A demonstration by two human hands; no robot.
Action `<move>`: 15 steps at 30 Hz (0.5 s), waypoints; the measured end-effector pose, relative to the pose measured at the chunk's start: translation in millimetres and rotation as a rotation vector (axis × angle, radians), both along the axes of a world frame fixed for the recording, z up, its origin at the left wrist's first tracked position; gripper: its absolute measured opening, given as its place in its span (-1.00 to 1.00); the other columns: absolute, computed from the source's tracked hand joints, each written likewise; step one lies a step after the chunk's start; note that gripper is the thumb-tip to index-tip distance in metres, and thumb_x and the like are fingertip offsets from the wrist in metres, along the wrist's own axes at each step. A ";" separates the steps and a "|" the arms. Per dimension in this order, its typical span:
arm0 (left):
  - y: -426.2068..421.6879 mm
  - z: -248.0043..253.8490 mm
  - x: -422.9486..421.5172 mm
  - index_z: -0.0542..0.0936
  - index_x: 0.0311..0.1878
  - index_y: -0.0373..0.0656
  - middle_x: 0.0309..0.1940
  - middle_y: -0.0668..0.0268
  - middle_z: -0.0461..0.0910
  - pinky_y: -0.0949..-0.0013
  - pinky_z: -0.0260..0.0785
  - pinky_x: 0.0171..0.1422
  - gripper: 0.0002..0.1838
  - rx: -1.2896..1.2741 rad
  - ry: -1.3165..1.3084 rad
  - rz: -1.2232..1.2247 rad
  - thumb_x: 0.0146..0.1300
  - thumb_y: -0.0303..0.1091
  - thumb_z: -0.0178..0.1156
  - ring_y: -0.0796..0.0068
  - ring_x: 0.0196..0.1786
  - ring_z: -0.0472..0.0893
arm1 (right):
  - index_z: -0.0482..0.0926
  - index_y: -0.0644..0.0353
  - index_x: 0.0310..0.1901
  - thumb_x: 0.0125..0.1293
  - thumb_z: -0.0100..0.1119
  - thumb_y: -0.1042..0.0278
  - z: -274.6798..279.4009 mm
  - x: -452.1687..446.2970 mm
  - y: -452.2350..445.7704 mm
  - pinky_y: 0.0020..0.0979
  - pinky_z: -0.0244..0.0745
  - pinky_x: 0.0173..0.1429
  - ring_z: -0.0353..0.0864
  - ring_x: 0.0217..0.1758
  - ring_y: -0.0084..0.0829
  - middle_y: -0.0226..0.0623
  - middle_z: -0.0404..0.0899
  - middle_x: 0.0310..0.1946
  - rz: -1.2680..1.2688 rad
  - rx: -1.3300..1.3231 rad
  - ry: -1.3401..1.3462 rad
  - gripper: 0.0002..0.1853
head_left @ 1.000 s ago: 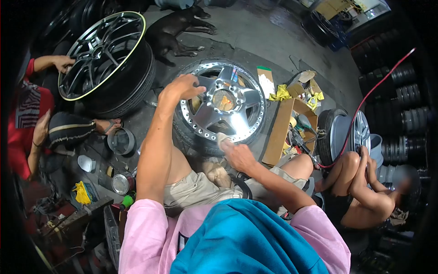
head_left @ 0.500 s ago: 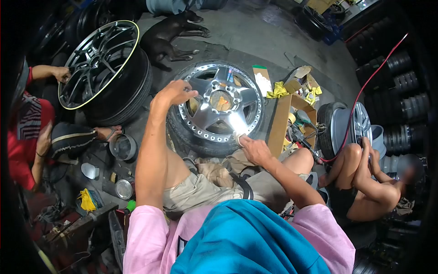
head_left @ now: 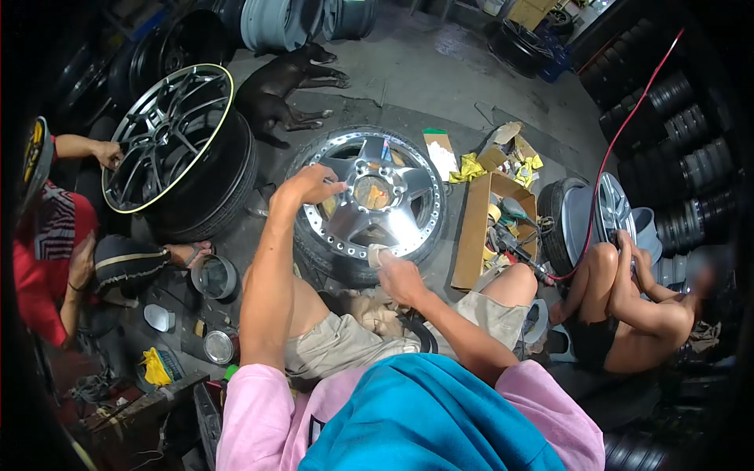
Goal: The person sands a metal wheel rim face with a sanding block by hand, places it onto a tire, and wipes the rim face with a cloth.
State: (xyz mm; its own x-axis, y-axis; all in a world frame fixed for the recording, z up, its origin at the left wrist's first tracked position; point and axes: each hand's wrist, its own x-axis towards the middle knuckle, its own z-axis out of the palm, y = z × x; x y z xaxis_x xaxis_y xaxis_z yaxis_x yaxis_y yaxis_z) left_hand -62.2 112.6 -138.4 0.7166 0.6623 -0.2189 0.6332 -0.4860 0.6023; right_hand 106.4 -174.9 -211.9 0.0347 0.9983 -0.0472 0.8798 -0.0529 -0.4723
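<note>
In front of me a polished wheel rim (head_left: 406,230) with several spokes lies face up, a tyre (head_left: 308,250) around it. My left hand (head_left: 312,185) is over its left side, palm down near the outer lip, fingers pointing toward the hub; nothing shows in it. At the near edge of the rim, my right hand (head_left: 399,279) pinches a small pale cloth (head_left: 378,254) against the bolt-studded lip. Part of the cloth is hidden under the fingers.
A cardboard box (head_left: 470,255) of tools stands right of the wheel. Beyond it, a person handles another wheel (head_left: 581,216); a red hose (head_left: 624,129) rises there. At left, another person holds a dark rim (head_left: 161,133). A black dog (head_left: 271,86) lies behind.
My right hand and the cloth have slid left along the near lip of the rim. My left hand stays at the rim's left side. The whole view has shifted slightly.
</note>
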 end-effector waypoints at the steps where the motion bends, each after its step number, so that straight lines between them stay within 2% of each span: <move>1: -0.9 -4.2 0.8 0.79 0.12 -0.17 -0.03 -0.05 0.80 0.08 0.60 0.18 -0.49 -0.023 -0.001 -0.019 0.41 0.10 0.35 -0.01 0.06 0.79 | 0.55 0.20 0.03 0.35 0.13 0.44 6.2 2.7 -1.4 0.13 0.64 0.02 0.71 -0.07 0.27 0.06 0.66 0.01 -0.009 -0.022 0.182 -0.77; 2: -1.2 -7.9 2.1 0.80 0.11 -0.15 -0.03 -0.04 0.81 0.09 0.60 0.17 -0.50 -0.043 -0.002 -0.036 0.41 0.09 0.34 -0.01 0.06 0.79 | 0.56 0.20 0.07 0.36 0.11 0.44 12.5 6.3 -1.4 0.12 0.60 0.11 0.68 0.01 0.29 0.08 0.66 0.01 -0.013 -0.042 0.364 -0.73; 4: 0.4 -22.1 1.2 0.80 0.09 -0.14 -0.08 -0.03 0.82 0.07 0.60 0.14 -0.51 -0.009 0.014 -0.061 0.42 0.11 0.33 -0.01 0.01 0.79 | 0.56 0.17 0.13 0.37 0.09 0.44 17.3 9.5 -15.3 0.10 0.56 0.17 0.65 0.06 0.29 0.10 0.67 0.00 -0.028 -0.007 0.421 -0.68; 6: 1.8 -27.9 0.7 0.81 0.08 -0.11 -0.20 0.06 0.83 0.08 0.61 0.09 -0.53 -0.105 0.201 -0.066 0.43 0.11 0.32 0.05 -0.03 0.81 | 0.57 0.14 0.20 0.38 0.07 0.43 11.5 17.9 -35.7 0.08 0.52 0.22 0.62 0.12 0.28 0.12 0.68 -0.01 -0.043 0.031 0.479 -0.64; 7: -2.3 -30.5 -1.4 0.79 0.10 -0.20 -0.33 0.12 0.80 0.14 0.64 -0.08 -0.52 -0.028 0.212 -0.076 0.46 0.06 0.31 0.21 -0.21 0.84 | 0.58 0.14 0.21 0.39 0.07 0.42 -2.6 26.8 -46.4 0.07 0.53 0.22 0.63 0.12 0.28 0.12 0.69 -0.01 -0.091 0.057 0.433 -0.63; 8: -6.3 -28.8 -0.5 0.79 0.10 -0.20 -0.33 0.12 0.80 0.14 0.64 -0.08 -0.52 -0.021 0.222 -0.080 0.46 0.06 0.31 0.21 -0.21 0.84 | 0.59 0.13 0.22 0.39 0.07 0.40 -16.2 34.4 -55.6 0.05 0.54 0.22 0.64 0.12 0.28 0.12 0.71 -0.02 -0.140 0.082 0.390 -0.62; 9: -10.1 -27.1 1.2 0.76 0.04 -0.32 -0.32 0.06 0.80 0.16 0.66 -0.13 -0.50 -0.175 0.261 0.017 0.46 0.02 0.28 0.21 -0.27 0.83 | 0.59 0.13 0.22 0.39 0.07 0.40 -25.7 39.2 -63.5 0.05 0.54 0.22 0.64 0.12 0.28 0.12 0.71 -0.02 -0.146 0.088 0.401 -0.62; 10: -13.3 -27.7 1.8 0.73 -0.01 -0.45 -0.31 0.00 0.81 0.17 0.67 -0.18 -0.48 -0.328 0.300 0.116 0.46 -0.03 0.25 0.21 -0.34 0.83 | 0.61 0.16 0.18 0.41 0.08 0.37 -33.7 42.5 -70.1 0.01 0.55 0.20 0.68 0.09 0.22 0.09 0.74 -0.05 -0.293 0.056 0.454 -0.65; 11: -17.3 -34.0 1.4 0.70 -0.11 -0.49 -0.43 0.03 0.78 0.21 0.65 -0.36 -0.54 -0.317 0.253 0.099 0.48 -0.15 0.15 0.27 -0.48 0.80 | 0.63 0.18 0.15 0.42 0.08 0.33 -43.1 44.9 -73.7 -0.03 0.56 0.19 0.72 0.06 0.16 0.05 0.76 -0.07 -0.440 0.022 0.507 -0.67; 12: -22.6 -32.3 2.8 0.70 -0.11 -0.49 -0.43 0.03 0.78 0.21 0.65 -0.36 -0.54 -0.312 0.266 0.091 0.48 -0.15 0.15 0.27 -0.48 0.80 | 0.63 0.18 0.15 0.42 0.08 0.33 -51.9 47.0 -73.2 -0.03 0.56 0.19 0.72 0.06 0.16 0.05 0.76 -0.07 -0.450 0.026 0.520 -0.67; 14: -36.1 -28.5 10.5 0.69 -0.07 -0.49 -0.42 0.01 0.78 0.16 0.65 -0.39 -0.60 -0.262 0.211 0.176 0.45 -0.25 0.09 0.20 -0.47 0.80 | 0.67 0.24 0.09 0.45 0.10 0.26 -71.7 51.8 -69.6 -0.11 0.57 0.17 0.77 0.00 -0.02 -0.01 0.79 -0.11 -0.569 -0.049 0.710 -0.68; 15: -39.9 -31.3 15.2 0.69 -0.07 -0.49 -0.42 0.01 0.78 0.16 0.65 -0.39 -0.60 -0.255 0.222 0.168 0.45 -0.25 0.09 0.20 -0.47 0.80 | 0.69 0.26 0.08 0.48 0.11 0.21 -87.5 52.5 -67.3 -0.21 0.58 0.01 0.74 -0.15 -0.27 -0.15 0.78 -0.21 -0.583 -0.025 0.720 -0.65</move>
State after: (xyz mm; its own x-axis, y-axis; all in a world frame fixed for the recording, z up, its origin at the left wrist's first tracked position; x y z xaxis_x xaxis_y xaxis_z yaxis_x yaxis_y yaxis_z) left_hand -47.0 72.6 -169.8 0.5192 0.6704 -0.5301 0.8202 -0.2165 0.5295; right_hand 158.9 -242.3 -299.4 0.4852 0.8304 -0.2738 0.2060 -0.4129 -0.8872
